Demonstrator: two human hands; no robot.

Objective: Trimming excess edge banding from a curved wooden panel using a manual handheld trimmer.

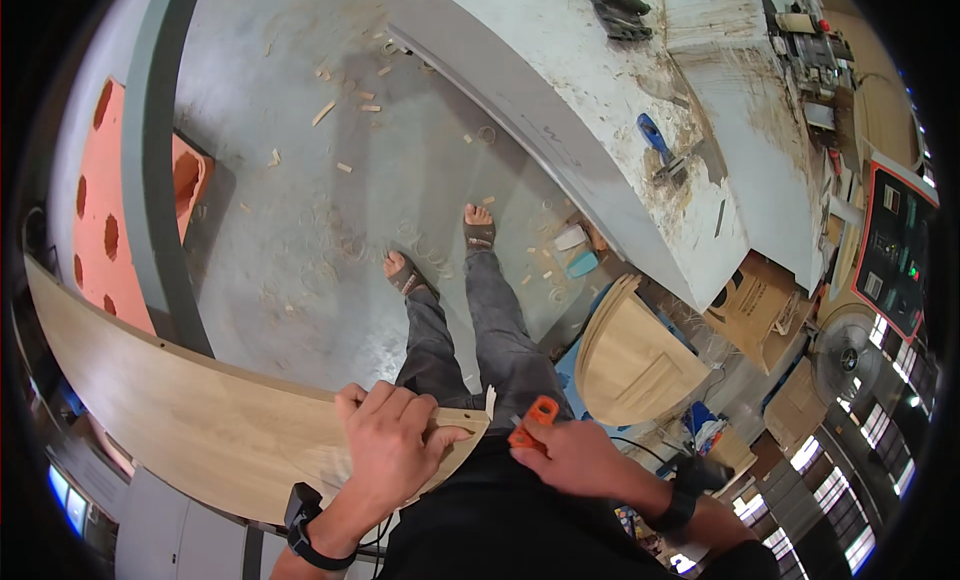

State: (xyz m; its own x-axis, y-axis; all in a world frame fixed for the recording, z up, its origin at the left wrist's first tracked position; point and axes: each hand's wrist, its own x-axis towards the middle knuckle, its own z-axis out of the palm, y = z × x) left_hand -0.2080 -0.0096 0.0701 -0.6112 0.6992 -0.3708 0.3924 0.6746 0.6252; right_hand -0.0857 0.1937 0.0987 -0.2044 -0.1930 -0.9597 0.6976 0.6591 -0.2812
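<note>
Head view: our left hand point(395, 435) lies on the right end of a long, pale wooden board point(215, 425), its fingers curled over the far edge and the thumb stretched toward the tip; what the fingertips meet underneath is hidden. From those fingers the board runs away to the left. A thin whitish strip point(490, 400) stands up at the board's tip, just right of the left fingers — between them and our right hand point(575, 458). There our fingers are wrapped narrowly around an orange tool point(535, 420), held just beside the tip. Right of these fingers lie curved wooden pieces point(640, 365); well beyond them, a white counter point(735, 130) carries a blue-handled scraper point(652, 135) and a dark glove point(620, 15). Past the left fingers, wood scraps point(323, 113) litter the grey floor point(280, 200).
</note>
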